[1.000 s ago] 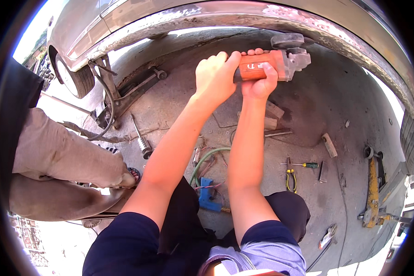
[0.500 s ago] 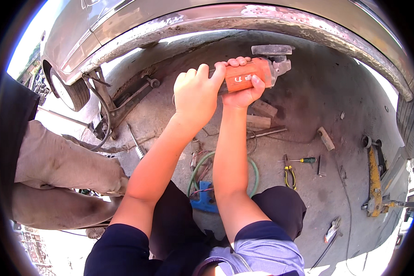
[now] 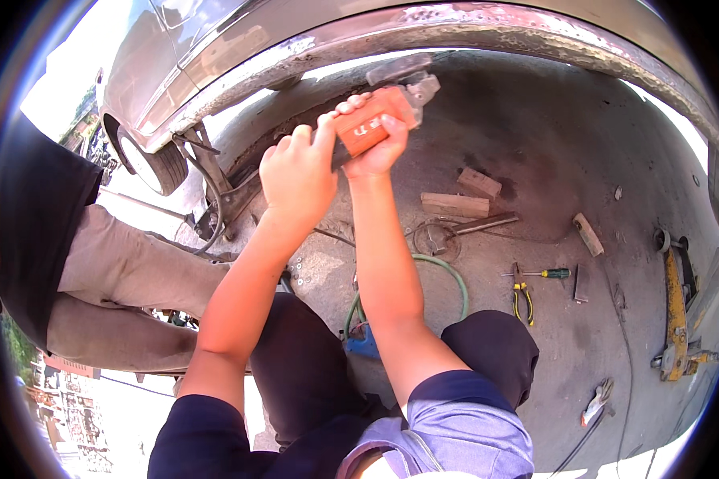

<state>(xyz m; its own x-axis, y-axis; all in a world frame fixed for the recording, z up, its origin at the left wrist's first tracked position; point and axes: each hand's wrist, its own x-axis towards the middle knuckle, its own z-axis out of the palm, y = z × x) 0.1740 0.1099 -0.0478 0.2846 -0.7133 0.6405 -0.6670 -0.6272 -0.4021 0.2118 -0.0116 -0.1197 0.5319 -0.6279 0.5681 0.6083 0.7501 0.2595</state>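
One orange angle grinder [image 3: 359,137] is held aloft; the left hand [image 3: 299,172] curls its fingers around the rear; the right hand [image 3: 373,157] wraps fingers and thumb around the body; beyond, near its front end, runs a scraped car sill [image 3: 351,41]; wooden blocks [image 3: 455,205] lie on the concrete floor [image 3: 487,279].

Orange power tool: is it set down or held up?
Held up: the left hand and right hand grip the orange power tool above the ground.

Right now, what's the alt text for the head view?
The left hand and right hand hold an orange angle grinder near a worn car sill. Pliers and a screwdriver lie on the floor; another person's legs show at left.
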